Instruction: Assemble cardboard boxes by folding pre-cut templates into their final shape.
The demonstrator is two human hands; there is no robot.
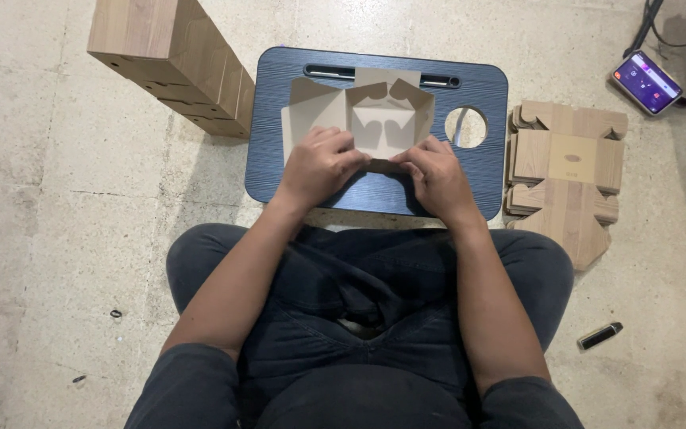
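A half-folded cardboard box blank [363, 111], pale brown inside, lies on a dark blue lap tray [295, 79]. My left hand [319, 163] presses on the blank's near left flap with fingers curled over it. My right hand [436, 173] pinches the near right edge of the same blank. Both hands meet at the blank's front edge. The side flaps stand partly raised, and the far flap rests against the tray's slot.
A stack of flat wood-print box blanks [565, 171] lies right of the tray. Folded wood-print boxes [172, 59] stand stacked at the upper left. A phone [646, 82] with a lit screen lies at the upper right, a small black lighter-like object [599, 336] at the lower right.
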